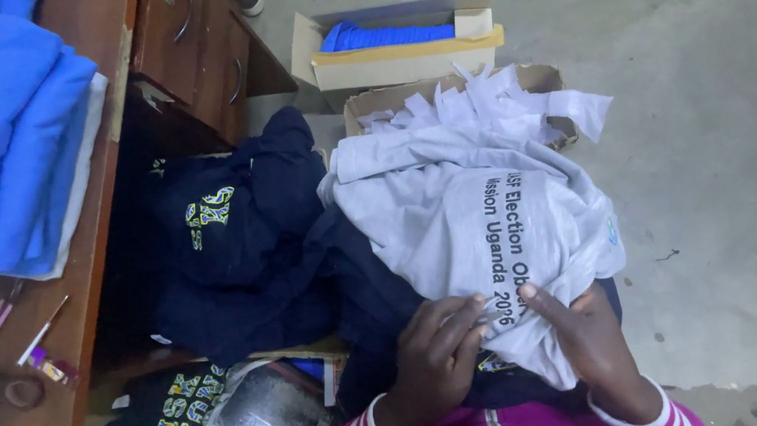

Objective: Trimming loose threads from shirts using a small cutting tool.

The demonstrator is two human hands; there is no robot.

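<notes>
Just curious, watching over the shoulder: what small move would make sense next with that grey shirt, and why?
Probably spread the grey shirt flat. It lies bunched over the dark clothes, and both the left hand and the right hand pinch only its near edge.

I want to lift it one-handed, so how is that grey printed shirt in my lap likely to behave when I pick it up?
The grey shirt is probably floppy: it lies crumpled in soft folds over the dark navy garments. It likely weighs little for its spread, being thin cloth. It may trail and drag the white paper strips resting at its far edge. Both hands, left hand and right hand, pinch its near hem.
</notes>
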